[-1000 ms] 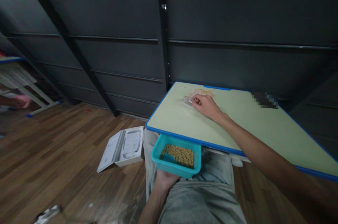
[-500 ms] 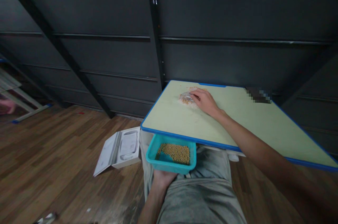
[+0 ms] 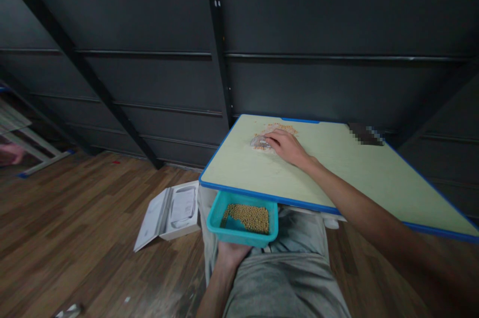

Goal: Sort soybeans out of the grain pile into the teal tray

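On the desk, a clear plastic piece of uncertain shape is gripped between the narrowed fingers of the right hand. Orange-yellow grains are scattered at two o'clock from it, and a few are seen at its near edge. At half past six from the piece, a teal basin is supported from below by the left hand, whose fingers are hidden, so their spread cannot be told. Tan beans are spread inside the basin. An opened white box is set on the floor at nine o'clock from the basin.
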`<state>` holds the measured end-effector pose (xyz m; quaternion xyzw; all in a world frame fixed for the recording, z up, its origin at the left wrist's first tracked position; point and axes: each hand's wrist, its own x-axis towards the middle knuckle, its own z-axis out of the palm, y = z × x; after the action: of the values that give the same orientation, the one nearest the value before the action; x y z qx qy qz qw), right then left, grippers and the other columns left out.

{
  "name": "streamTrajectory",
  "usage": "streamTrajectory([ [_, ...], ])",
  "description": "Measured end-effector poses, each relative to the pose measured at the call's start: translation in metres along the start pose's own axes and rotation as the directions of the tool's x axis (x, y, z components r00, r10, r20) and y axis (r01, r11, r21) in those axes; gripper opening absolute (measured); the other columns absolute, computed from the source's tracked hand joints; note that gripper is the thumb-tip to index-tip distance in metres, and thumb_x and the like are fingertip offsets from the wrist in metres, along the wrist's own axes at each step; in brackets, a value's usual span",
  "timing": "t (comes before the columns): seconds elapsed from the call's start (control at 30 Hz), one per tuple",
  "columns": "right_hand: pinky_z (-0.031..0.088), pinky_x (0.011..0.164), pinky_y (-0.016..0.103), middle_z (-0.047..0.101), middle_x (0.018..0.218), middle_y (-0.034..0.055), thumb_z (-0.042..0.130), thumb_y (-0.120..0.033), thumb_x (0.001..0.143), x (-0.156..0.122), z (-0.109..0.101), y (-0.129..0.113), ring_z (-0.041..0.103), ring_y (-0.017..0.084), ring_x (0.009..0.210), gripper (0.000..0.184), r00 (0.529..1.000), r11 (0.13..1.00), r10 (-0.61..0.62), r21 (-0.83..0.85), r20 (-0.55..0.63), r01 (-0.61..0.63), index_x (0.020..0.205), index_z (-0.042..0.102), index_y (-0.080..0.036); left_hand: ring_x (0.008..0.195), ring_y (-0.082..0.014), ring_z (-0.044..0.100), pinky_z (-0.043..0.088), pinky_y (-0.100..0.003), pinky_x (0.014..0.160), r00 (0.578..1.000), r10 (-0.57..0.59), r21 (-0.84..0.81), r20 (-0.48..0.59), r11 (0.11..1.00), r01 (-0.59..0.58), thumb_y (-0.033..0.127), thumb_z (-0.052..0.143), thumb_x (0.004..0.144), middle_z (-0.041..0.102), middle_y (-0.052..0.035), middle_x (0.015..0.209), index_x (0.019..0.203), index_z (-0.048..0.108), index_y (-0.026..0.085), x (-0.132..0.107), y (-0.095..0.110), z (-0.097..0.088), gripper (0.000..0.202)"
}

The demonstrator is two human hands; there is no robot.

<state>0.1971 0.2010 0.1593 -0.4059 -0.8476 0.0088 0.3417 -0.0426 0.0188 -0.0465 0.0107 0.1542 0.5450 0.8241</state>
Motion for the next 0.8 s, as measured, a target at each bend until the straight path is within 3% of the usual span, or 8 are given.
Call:
streamTrajectory([
  [0.3,0.051,0.103,0.043,0.076,0.123,0.0103,0.056,-0.024,0.107,-0.001,0.0,-0.008,0.067,0.025,0.115,0.026,0.999,1.0,-0.016,0.001,0.033,0.016,0.124,0.075,-0.021,0.134,-0.0389,0.064,0.042,-0.068,0.118,0.999,0.03,0.019,-0.028,0.999,-0.029,0.045,0.058,0.097,0.08,-0.0162,0.125,0.126,0.074,0.021,0.0,-0.001,0.004,0.042],
  [0.47,0.051,0.102,0.043,0.076,0.122,0.0099,0.055,-0.025,0.108,-0.001,0.0,-0.01,0.068,0.024,0.113,0.026,0.999,1.0,-0.027,0.015,0.027,0.027,0.124,0.075,-0.022,0.134,-0.0377,0.064,0.045,-0.066,0.117,1.0,-0.003,0.001,-0.023,1.0,0.003,0.039,0.058,0.096,0.079,-0.013,0.128,0.132,0.072,0.025,-0.002,0.0,0.007,0.041],
  [0.7,0.052,0.101,0.042,0.077,0.12,0.0094,0.056,-0.026,0.107,-0.002,0.001,-0.014,0.068,0.024,0.111,0.025,0.998,0.998,-0.055,0.044,0.031,0.054,0.121,0.076,-0.022,0.136,-0.036,0.063,0.039,-0.066,0.121,0.997,-0.016,-0.011,0.073,1.0,0.017,0.048,0.055,0.098,0.077,-0.0127,0.132,0.141,0.065,0.027,0.002,0.001,-0.003,0.05],
  [0.8,0.052,0.101,0.043,0.076,0.121,0.0092,0.055,-0.026,0.108,-0.002,0.0,-0.014,0.068,0.024,0.111,0.025,0.998,0.997,-0.054,0.049,0.032,0.052,0.122,0.076,-0.023,0.137,-0.0359,0.062,0.04,-0.066,0.12,0.998,-0.002,-0.02,0.067,1.0,0.004,0.047,0.053,0.099,0.076,-0.0119,0.135,0.143,0.064,0.028,0.002,0.0,-0.001,0.049],
])
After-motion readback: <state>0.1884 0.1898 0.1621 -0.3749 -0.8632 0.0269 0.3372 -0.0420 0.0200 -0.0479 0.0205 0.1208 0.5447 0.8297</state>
